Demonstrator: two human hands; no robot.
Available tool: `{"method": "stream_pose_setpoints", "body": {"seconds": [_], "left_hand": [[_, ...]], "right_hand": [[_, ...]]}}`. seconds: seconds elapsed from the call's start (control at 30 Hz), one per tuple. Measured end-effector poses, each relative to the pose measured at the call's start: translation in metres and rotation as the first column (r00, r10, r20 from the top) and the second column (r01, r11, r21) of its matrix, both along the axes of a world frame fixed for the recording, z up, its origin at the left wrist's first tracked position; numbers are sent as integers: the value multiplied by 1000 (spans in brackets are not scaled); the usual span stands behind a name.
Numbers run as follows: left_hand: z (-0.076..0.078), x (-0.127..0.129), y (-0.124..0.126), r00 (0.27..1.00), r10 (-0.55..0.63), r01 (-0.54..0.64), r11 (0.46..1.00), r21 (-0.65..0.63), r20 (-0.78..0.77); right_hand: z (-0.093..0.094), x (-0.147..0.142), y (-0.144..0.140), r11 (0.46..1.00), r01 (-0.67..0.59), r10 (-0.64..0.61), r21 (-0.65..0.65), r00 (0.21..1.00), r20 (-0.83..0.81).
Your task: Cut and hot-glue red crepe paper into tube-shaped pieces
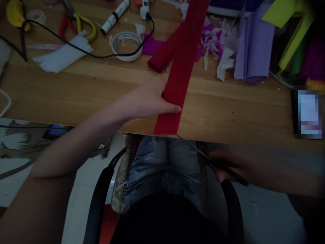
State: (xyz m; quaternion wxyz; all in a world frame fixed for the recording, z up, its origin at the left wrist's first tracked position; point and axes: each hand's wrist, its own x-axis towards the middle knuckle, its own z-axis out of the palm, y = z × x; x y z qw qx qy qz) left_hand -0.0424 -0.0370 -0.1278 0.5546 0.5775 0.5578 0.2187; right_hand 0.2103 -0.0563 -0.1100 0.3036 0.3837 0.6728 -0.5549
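Observation:
A long red crepe paper strip (182, 64) runs from the far middle of the wooden table (76, 91) down to its front edge. My left hand (149, 98) presses flat on the strip's near end, fingers across the paper. My right hand (236, 166) is below the table edge at the right, blurred, gripping scissors (195, 149). The blade tips point up-left and reach the strip's bottom corner at the table edge.
A roll of tape (127, 45), a glue stick (115, 17), red-and-yellow pliers (76, 22), a glue gun's black cord (83, 51), white paper (63, 54), purple and white scraps (215, 44), lilac paper (254, 44) and yellow-green sheets (291, 30) lie at the back. My lap and chair are below.

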Motion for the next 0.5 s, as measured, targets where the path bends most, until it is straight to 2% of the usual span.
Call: {"method": "stream_pose_setpoints", "body": {"seconds": [0.1, 0.2, 0.37, 0.5], "left_hand": [[2, 1, -1, 1000, -9, 9, 1000, 13, -9], [3, 3, -2, 1000, -12, 12, 1000, 12, -23], [2, 3, -1, 1000, 11, -11, 1000, 1, -25], [1, 4, -1, 999, 42, -42, 999, -14, -10]], "right_hand": [[1, 1, 5, 998, -33, 35, -49, 998, 48], [-1, 5, 8, 995, -22, 24, -99, 1000, 20], [-8, 14, 13, 996, -59, 61, -70, 998, 24], [-15, 19, 15, 996, -37, 33, -82, 999, -43]]}}
